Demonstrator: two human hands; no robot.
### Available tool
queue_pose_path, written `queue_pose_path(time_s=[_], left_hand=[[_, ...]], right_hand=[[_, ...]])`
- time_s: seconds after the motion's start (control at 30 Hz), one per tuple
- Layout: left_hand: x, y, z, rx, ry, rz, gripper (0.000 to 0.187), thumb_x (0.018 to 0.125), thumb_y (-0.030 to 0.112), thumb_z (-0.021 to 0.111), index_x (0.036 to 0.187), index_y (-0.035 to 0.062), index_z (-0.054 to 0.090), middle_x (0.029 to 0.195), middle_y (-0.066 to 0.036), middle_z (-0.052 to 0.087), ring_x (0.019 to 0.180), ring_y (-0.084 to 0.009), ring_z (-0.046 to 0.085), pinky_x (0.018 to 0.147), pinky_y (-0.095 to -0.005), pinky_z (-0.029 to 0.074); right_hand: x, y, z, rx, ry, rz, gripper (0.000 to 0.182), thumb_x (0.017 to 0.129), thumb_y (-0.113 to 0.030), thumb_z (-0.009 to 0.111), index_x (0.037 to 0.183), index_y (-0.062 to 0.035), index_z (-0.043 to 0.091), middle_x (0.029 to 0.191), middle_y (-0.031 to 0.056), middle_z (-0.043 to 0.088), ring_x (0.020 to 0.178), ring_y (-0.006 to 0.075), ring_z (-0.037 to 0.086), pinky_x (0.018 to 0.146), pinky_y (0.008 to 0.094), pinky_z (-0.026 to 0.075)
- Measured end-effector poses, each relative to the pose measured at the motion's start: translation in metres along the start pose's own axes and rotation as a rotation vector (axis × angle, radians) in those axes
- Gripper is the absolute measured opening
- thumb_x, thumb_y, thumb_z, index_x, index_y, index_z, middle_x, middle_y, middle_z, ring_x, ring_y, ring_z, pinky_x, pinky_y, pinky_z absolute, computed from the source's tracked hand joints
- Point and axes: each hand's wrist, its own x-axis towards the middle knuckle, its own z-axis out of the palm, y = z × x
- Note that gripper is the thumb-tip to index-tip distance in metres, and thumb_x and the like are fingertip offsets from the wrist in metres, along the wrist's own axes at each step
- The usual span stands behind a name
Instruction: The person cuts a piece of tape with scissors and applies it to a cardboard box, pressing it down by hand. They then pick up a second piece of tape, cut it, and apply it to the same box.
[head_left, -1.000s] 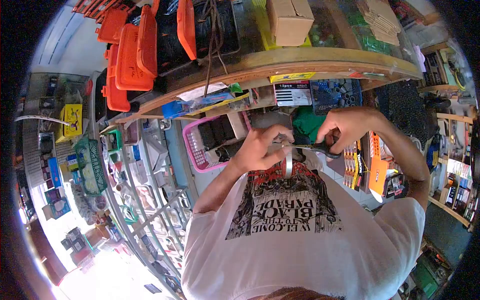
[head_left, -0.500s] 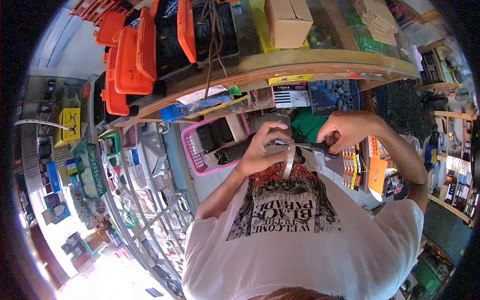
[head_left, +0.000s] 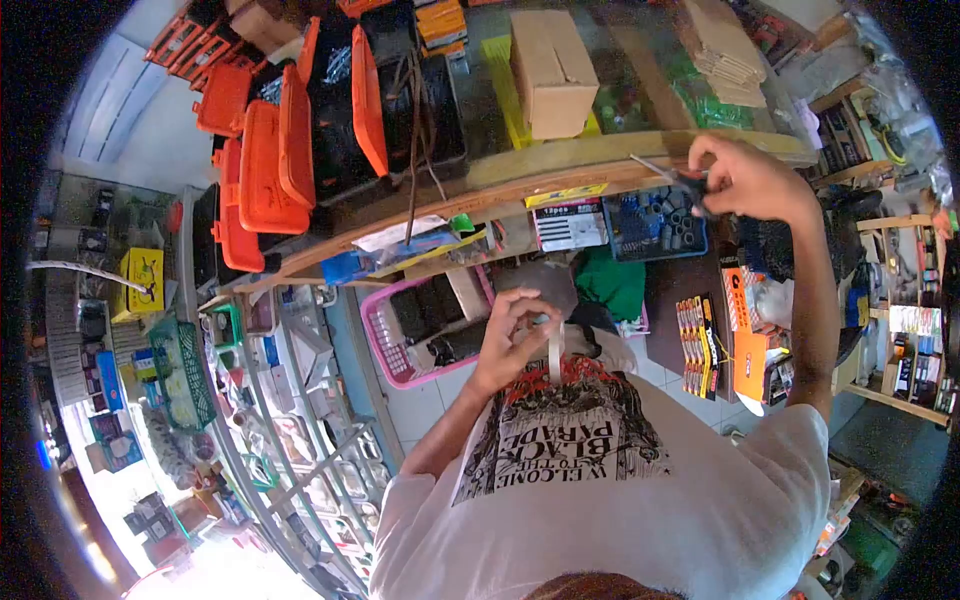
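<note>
My left hand (head_left: 508,342) is in front of my chest, its fingers curled and pinched on a pale, narrow strip (head_left: 555,355). The strip hangs down over the printed white T-shirt (head_left: 600,490). A small bluish bit shows at the fingertips, too small to name. My right hand (head_left: 752,182) is raised near the right end of the wooden counter edge, shut on a pair of scissors (head_left: 682,182). Their dark handles sit in my fingers, and the thin metal blades point left over the counter's edge, well away from the strip.
On the glass-topped counter stand a cardboard box (head_left: 556,85) and orange-lidded cases (head_left: 270,165). Beneath are a blue crate (head_left: 625,245) of grey fittings and a pink basket (head_left: 378,345). Orange packages (head_left: 750,350) are at right; glass shelving (head_left: 300,400) lines the left.
My right hand has moved up and away with the scissors, from beside the strip to the counter edge. My left hand keeps the strip and has shifted slightly lower in view.
</note>
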Motion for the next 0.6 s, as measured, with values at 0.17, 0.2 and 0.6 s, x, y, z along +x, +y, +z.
queue_pose_path(time_s=[0.17,0.2,0.6], left_hand=[[-0.001,-0.008,0.009,-0.036,-0.211,0.194,0.085,0.084,-0.006,0.077,0.149,0.012,0.026,0.136,-0.013,0.046,0.135,-0.0298,0.048,0.114,-0.0471,0.039],[-0.005,-0.009,0.01,0.009,-0.222,0.127,0.094,0.079,-0.007,0.081,0.15,0.014,0.024,0.139,-0.012,0.042,0.138,-0.0302,0.045,0.113,-0.0492,0.041],[0.047,0.112,0.005,0.327,-0.064,0.829,0.1,0.069,0.008,0.094,0.147,0.018,0.033,0.135,-0.023,0.055,0.128,-0.0439,0.055,0.105,-0.0596,0.046]], right_hand=[[0.022,0.034,-0.023,-0.074,0.234,0.047,0.027,0.08,-0.007,0.078,0.095,-0.005,0.056,0.072,0.0065,0.064,0.053,0.0138,0.058,0.046,0.0324,0.045],[0.019,0.016,-0.026,-0.099,0.267,0.089,0.023,0.077,-0.007,0.079,0.087,-0.0052,0.058,0.072,0.0077,0.064,0.059,0.0182,0.062,0.052,0.0358,0.048],[0.057,-0.008,-0.014,-0.543,0.556,-0.036,0.021,0.081,-0.011,0.079,0.1,-0.0065,0.069,0.095,0.0149,0.074,0.089,0.0311,0.072,0.073,0.0442,0.054]])
